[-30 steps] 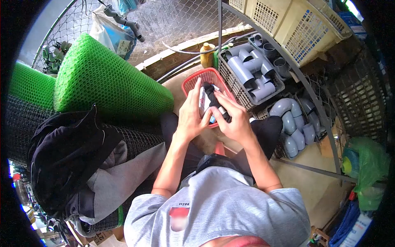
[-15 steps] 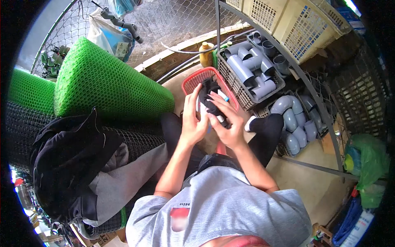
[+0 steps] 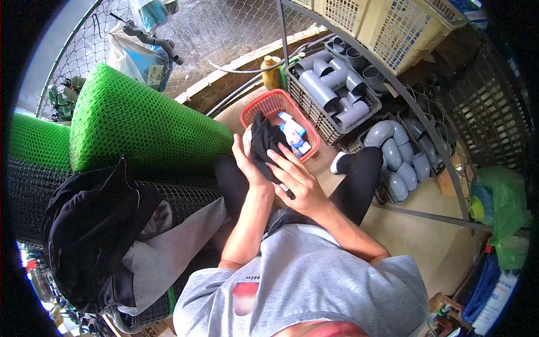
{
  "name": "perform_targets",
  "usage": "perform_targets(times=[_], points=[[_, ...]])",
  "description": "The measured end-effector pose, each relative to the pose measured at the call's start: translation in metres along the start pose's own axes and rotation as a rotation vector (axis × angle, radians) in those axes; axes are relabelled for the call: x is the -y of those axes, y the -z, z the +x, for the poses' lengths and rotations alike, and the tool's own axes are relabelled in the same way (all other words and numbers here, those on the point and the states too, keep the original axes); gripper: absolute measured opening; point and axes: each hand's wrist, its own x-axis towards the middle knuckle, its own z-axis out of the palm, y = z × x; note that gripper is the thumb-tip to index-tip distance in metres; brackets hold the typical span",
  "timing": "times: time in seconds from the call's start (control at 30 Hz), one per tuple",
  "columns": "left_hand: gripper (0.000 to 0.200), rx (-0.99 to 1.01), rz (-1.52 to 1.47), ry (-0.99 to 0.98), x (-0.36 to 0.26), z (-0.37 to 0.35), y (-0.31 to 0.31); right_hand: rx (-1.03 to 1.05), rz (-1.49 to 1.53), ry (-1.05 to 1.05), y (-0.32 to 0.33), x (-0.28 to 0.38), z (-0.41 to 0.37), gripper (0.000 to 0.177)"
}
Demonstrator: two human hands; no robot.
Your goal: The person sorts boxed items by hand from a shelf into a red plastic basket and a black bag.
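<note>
A crumpled black cloth (image 3: 265, 140) is held between my two hands, in front of my lap and over the near side of a red plastic basket (image 3: 247, 110). My left hand (image 3: 254, 167) grips the cloth from the left, its fingers partly behind it. From the right, the fingers of my right hand (image 3: 300, 182) lie bent across the cloth. A small dark end with a pale band (image 3: 289, 194) pokes out below the right palm; what it belongs to is hidden. Inside the basket are several small white and blue boxes (image 3: 295, 135).
Crates of grey pipe fittings (image 3: 323, 90) and grey elbows (image 3: 396, 160) stand to the right, behind a metal frame bar. Rolls of green mesh (image 3: 140, 121) lie left, a dark jacket (image 3: 90, 224) over black netting. A yellow bottle (image 3: 270, 72) stands behind the basket.
Both hands have shifted left and slightly down with the black cloth, which now looks more spread out. More of the boxes in the basket shows. The whole view has shifted a little.
</note>
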Motion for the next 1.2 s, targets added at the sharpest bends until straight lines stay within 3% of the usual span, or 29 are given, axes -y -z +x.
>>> perform_targets(times=[0.1, 0.2, 0.23, 0.27, 0.3, 0.37, 0.43, 0.5, 0.57, 0.6, 0.63, 0.7, 0.73, 0.77, 0.8, 0.9, 1.03, 1.1, 1.13, 1.2], points=[[0.052, 0.118, -0.053, 0.055, -0.004, -0.008, -0.005, -0.045, 0.087, -0.037, -0.008, -0.006, -0.011, 0.044], [0.048, -0.152, 0.366, -0.575, 0.027, -0.003, -0.006, -0.260, 0.238, -0.269, -0.029, -0.002, -0.019, 0.053], [0.047, -0.163, 0.574, -0.658, 0.030, -0.015, -0.013, -0.353, 0.291, -0.370, -0.035, 0.000, -0.018, 0.056], [0.048, -0.039, 0.516, -0.695, 0.041, -0.016, -0.013, -0.354, 0.296, -0.374, -0.036, -0.002, -0.017, 0.056], [0.051, 0.083, 0.458, -0.727, 0.050, -0.015, -0.008, -0.464, 0.626, -0.617, -0.036, -0.006, -0.014, 0.053], [0.062, 0.243, 0.723, -0.978, 0.054, -0.005, 0.002, -0.667, 1.292, -1.086, -0.032, -0.018, -0.007, 0.048], [0.064, 0.341, 0.767, -1.044, 0.057, 0.007, 0.008, -0.588, 1.434, -1.057, -0.034, -0.043, -0.028, 0.036], [0.071, 0.427, 0.849, -0.934, 0.055, 0.013, 0.020, -0.573, 1.343, -1.098, -0.028, -0.043, -0.034, 0.025], [0.070, 0.363, 0.922, -0.845, 0.063, 0.021, 0.033, -0.471, 1.210, -1.164, -0.029, -0.064, -0.072, 0.019], [0.067, 0.324, 0.826, -0.702, 0.072, 0.027, 0.044, -0.370, 1.072, -1.214, -0.030, -0.071, -0.086, 0.014], [0.064, 0.288, 0.727, -0.561, 0.082, 0.035, 0.056, -0.429, 1.031, -1.260, -0.026, -0.067, -0.088, 0.014], [0.055, 0.087, 0.944, -0.437, 0.105, 0.068, 0.104, -0.442, 1.026, -1.335, -0.007, -0.067, -0.101, 0.015], [0.052, -0.078, 0.959, -0.228, 0.114, 0.071, 0.117, -0.535, 0.992, -1.355, -0.007, -0.074, -0.111, 0.016], [0.057, -0.183, 1.014, -0.119, 0.146, 0.100, 0.173, -0.605, 1.098, -1.375, 0.000, -0.073, -0.118, 0.018], [0.062, -0.238, 0.998, 0.028, 0.157, 0.106, 0.190, -0.655, 1.153, -1.390, 0.001, -0.086, -0.135, 0.019], [0.075, -0.195, 0.951, 0.414, 0.216, 0.164, 0.299, -0.739, 1.466, -1.387, 0.021, -0.093, -0.158, 0.024], [0.090, -0.305, 0.718, 0.487, 0.205, 0.159, 0.212, -0.707, 1.582, -1.295, 0.037, -0.092, -0.172, 0.037], [0.110, -0.336, 1.031, 0.353, 0.209, 0.178, 0.194, -0.740, 1.538, -1.283, 0.045, -0.080, -0.161, 0.041], [0.117, -0.303, 1.289, 0.201, 0.233, 0.205, 0.228, -0.760, 1.554, -1.293, 0.044, -0.086, -0.169, 0.043], [0.100, -0.234, 1.297, 0.349, 0.217, 0.212, 0.214, -0.774, 1.565, -1.313, 0.046, -0.087, -0.173, 0.044]])
